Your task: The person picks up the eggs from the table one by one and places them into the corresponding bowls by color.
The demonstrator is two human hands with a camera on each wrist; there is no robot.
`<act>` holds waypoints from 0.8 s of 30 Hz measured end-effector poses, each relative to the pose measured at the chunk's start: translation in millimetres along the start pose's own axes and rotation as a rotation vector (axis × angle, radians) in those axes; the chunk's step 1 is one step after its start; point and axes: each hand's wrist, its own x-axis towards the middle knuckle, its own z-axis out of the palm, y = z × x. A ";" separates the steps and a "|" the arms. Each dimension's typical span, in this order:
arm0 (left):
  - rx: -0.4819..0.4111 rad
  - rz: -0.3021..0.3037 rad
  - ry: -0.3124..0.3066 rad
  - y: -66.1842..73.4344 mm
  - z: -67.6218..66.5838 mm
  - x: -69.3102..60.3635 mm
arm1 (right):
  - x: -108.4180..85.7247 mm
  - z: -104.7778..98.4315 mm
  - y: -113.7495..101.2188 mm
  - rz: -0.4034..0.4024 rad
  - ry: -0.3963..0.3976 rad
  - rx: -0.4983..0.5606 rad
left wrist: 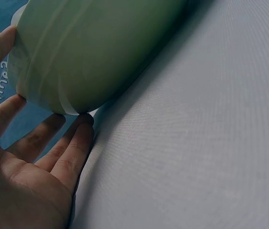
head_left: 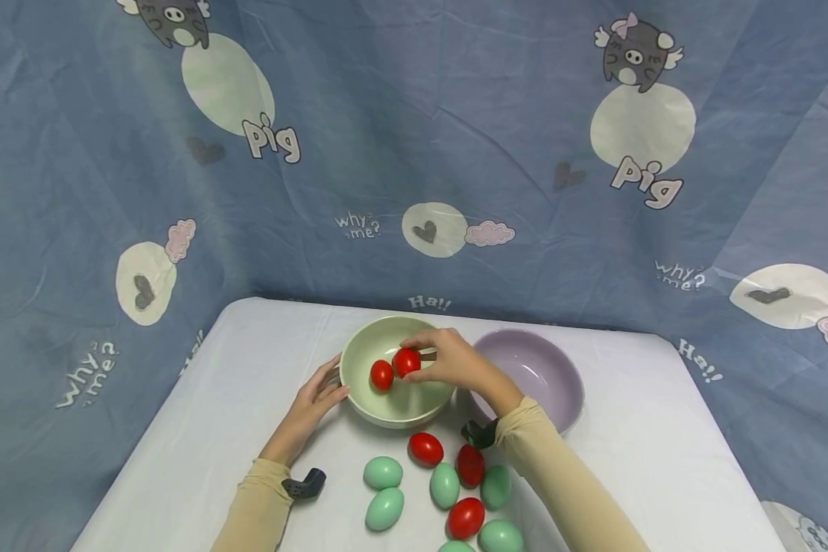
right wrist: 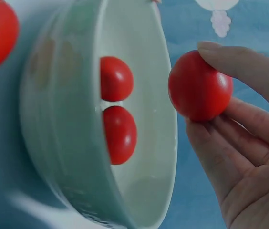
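My right hand (head_left: 455, 362) pinches a red egg (right wrist: 200, 86) between thumb and fingertips, above the inside of the green bowl (head_left: 393, 410). Two more red eggs (right wrist: 120, 135) lie side by side in that bowl in the right wrist view; in the head view one red egg (head_left: 382, 376) shows beside the held one. At the bowl's left side, my left hand (head_left: 308, 412) touches the outer wall with spread, fairly straight fingers; the left wrist view shows fingertips of this hand (left wrist: 34, 162) against the bowl (left wrist: 91, 52).
A purple bowl (head_left: 566, 376) stands right of the green one, partly behind my right forearm. In front of the bowls lie several green eggs (head_left: 385, 509) and several red eggs (head_left: 425, 449) on the white table (head_left: 200, 460). A patterned blue cloth (head_left: 359, 153) hangs behind.
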 end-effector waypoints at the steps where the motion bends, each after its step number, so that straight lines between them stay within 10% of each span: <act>1: -0.001 0.000 0.001 -0.2 0.0 0.0 | 2.7 -0.8 -0.2 0.010 0.001 -0.006; 24: 0.006 -0.043 0.007 1.7 2.2 0.9 | 61.7 4.5 10.6 0.112 -0.065 -0.109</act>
